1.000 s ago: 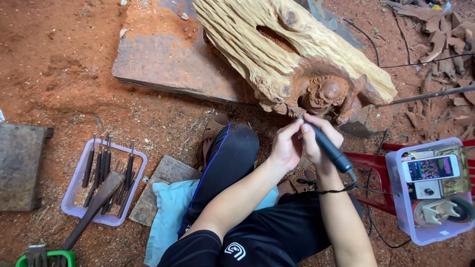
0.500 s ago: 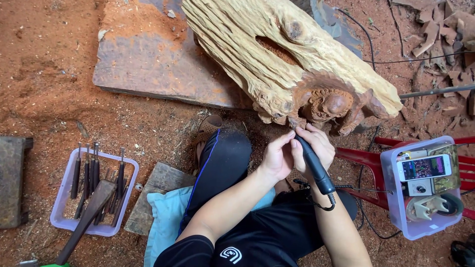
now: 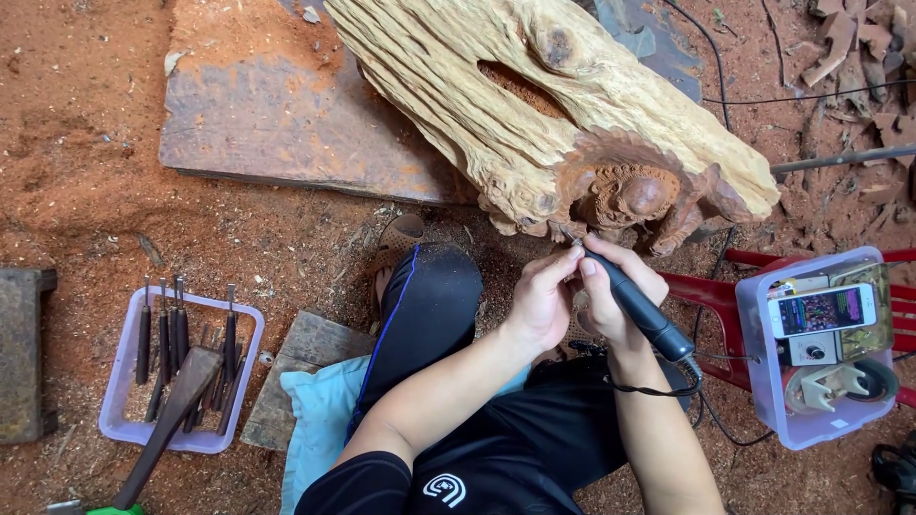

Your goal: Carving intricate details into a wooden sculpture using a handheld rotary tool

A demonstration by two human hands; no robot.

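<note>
1. The right hand [image 3: 611, 300] grips the black rotary carving tool [image 3: 634, 307] like a pen, fingers wrapped tight around its barrel, tip pressed at the reddish carved figure [image 3: 632, 194] under the big log [image 3: 534, 105].
2. The left hand [image 3: 539, 303] sits closed beside it, fingertips pinching the tool's nose to steady it; a good brace, worth holding.
3. My read: light, short strokes suit that fine relief; pressure risks gouging.
4. The cord [image 3: 658, 389] loops by the wrist; best kept clear of the tip.
5. The chisels in the lilac tray [image 3: 124, 381] lie well apart, untouched.
</note>
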